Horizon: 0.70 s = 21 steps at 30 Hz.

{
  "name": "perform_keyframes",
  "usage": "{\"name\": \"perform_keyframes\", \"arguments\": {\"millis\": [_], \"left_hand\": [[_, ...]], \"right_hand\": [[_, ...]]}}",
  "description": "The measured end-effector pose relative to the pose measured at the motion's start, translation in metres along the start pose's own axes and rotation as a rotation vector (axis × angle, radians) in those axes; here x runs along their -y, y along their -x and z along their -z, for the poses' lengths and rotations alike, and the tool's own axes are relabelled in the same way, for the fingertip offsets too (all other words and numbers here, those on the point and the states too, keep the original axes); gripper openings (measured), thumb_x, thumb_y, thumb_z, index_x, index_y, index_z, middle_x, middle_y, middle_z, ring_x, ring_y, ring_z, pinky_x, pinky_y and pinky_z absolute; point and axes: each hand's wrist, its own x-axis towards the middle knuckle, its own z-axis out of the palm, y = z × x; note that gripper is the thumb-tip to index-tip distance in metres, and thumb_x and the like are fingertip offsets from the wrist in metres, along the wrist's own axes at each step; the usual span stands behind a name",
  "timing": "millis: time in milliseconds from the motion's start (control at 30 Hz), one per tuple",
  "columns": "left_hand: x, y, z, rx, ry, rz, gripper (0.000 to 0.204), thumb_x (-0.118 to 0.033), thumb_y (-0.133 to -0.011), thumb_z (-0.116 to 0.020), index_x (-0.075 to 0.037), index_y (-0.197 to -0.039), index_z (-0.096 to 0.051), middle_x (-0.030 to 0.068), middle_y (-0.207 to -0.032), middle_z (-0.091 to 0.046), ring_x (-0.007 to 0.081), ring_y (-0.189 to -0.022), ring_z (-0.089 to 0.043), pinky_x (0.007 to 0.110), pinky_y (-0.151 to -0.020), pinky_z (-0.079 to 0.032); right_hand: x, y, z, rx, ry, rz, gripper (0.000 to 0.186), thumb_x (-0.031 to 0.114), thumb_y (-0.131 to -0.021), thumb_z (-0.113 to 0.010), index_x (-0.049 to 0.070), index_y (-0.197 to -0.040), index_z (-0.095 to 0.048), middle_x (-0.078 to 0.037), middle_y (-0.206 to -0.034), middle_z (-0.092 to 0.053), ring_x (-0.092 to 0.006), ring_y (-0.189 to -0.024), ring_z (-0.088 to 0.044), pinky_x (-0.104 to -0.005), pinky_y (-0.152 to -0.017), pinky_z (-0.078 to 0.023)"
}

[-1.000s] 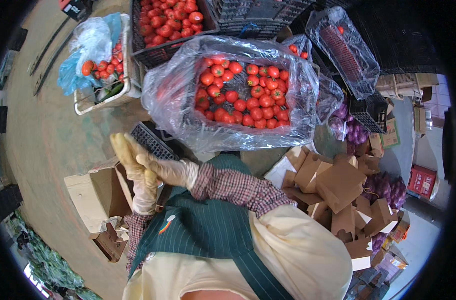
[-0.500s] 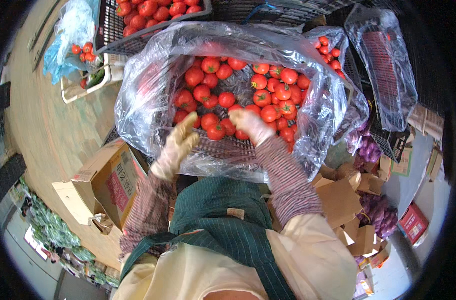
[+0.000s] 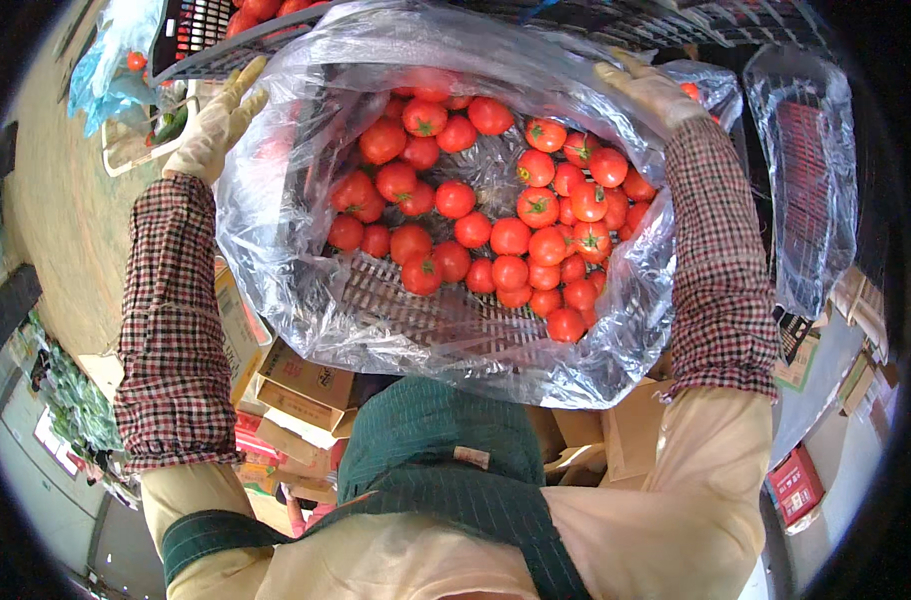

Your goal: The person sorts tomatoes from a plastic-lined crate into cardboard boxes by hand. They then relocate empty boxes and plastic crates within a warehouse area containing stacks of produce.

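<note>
Red tomatoes (image 3: 456,199) lie in two loose groups inside a crate (image 3: 396,295) lined with a clear plastic bag (image 3: 326,335). The bag's edge spreads out over the crate's rim all round. My left hand (image 3: 219,125), in a pale glove, is at the far left outer side of the bag, its fingers stretched out and apart. At the far right my right hand (image 3: 648,92), gloved too, lies against the plastic with thumb and fingers spread. No tomato is in either hand.
A black crate of tomatoes (image 3: 221,35) stands at the far left, beside a white basket (image 3: 126,155) and a blue plastic bag (image 3: 111,75). Another plastic-covered crate (image 3: 801,190) is at the right. Cardboard boxes (image 3: 306,385) sit below the lined crate.
Both hands have left the tomatoes and moved outward and away from me, to the bag's left and right sides. The lined crate appears larger and the bag's near edge hangs lower.
</note>
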Motion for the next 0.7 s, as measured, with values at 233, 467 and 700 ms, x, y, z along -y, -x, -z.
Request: {"name": "perform_keyframes", "arguments": {"millis": [233,467,700], "left_hand": [[0.01,0.07,0.028,-0.883,0.882,-0.176,0.051,-0.024,-0.091,-0.051,0.003,-0.134,-0.044,0.0185,-0.126,-0.056,0.0264,-0.117,-0.054,0.04,-0.103,-0.037],[-0.046,0.188,-0.069,-0.7,0.834,-0.26,0.051,-0.024,-0.09,-0.056,0.001,-0.133,-0.045,0.017,-0.118,-0.061,0.0243,-0.103,-0.061,0.039,-0.094,-0.045],[-0.058,0.245,-0.129,-0.122,1.397,0.055,0.06,-0.015,-0.087,-0.062,-0.002,-0.141,-0.036,0.0145,-0.13,-0.053,0.0201,-0.111,-0.056,0.035,-0.1,-0.041]], "right_hand": [[0.076,0.112,-0.027,-0.998,-1.023,0.512,0.025,0.014,-0.095,-0.047,-0.002,-0.096,-0.067,-0.012,-0.108,-0.066,-0.0182,-0.101,-0.06,-0.0297,-0.09,-0.046],[0.217,0.017,-0.205,-0.715,-0.808,0.048,0.052,0.028,-0.07,-0.078,-0.002,-0.107,-0.057,-0.021,-0.1,-0.062,-0.0342,-0.094,-0.059,-0.0434,-0.084,-0.049],[0.24,-0.001,-0.204,-0.598,-1.09,-0.174,0.056,0.026,-0.066,-0.081,-0.005,-0.106,-0.056,-0.016,-0.097,-0.06,-0.0261,-0.092,-0.059,-0.0374,-0.081,-0.05]]}}
